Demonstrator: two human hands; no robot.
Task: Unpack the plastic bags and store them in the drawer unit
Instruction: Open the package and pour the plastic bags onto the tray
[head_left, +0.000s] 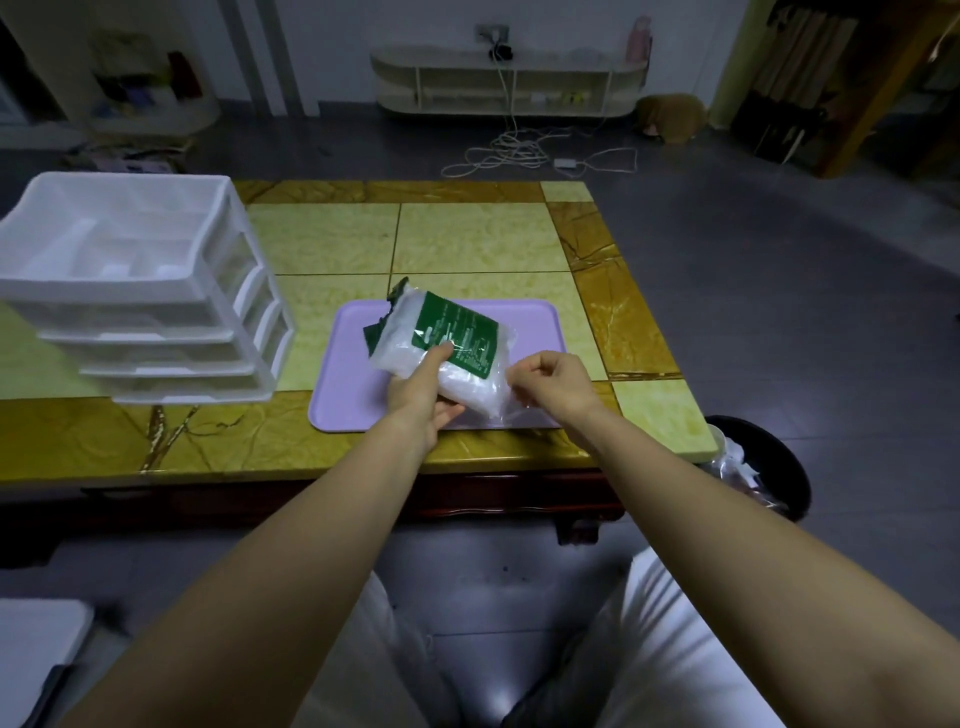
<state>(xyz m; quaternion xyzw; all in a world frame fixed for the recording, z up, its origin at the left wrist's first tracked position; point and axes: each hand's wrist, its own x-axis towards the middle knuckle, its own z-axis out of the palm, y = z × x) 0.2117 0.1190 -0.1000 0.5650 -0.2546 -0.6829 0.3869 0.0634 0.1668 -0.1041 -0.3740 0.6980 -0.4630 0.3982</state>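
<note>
Pack of plastic bags (447, 353) is held over the purple tray (535, 317), gripped by the left hand (415, 400), fingers curled beneath. Its clear wrapper (501, 402) is pinched by the right hand (550, 379); it should be peeled off with the pack braced.

A drawer unit (135, 291) stands at the left edge of the table (467, 239), with a tray (530, 322) right of it at the middle of the front edge. Over the tray a pack (447, 343) is held, left hand (415, 395) at its near left, right hand (550, 379) at its right. A bin (769, 457) sits on the floor off the front right corner, and a shelf (509, 83) lines the wall behind.
</note>
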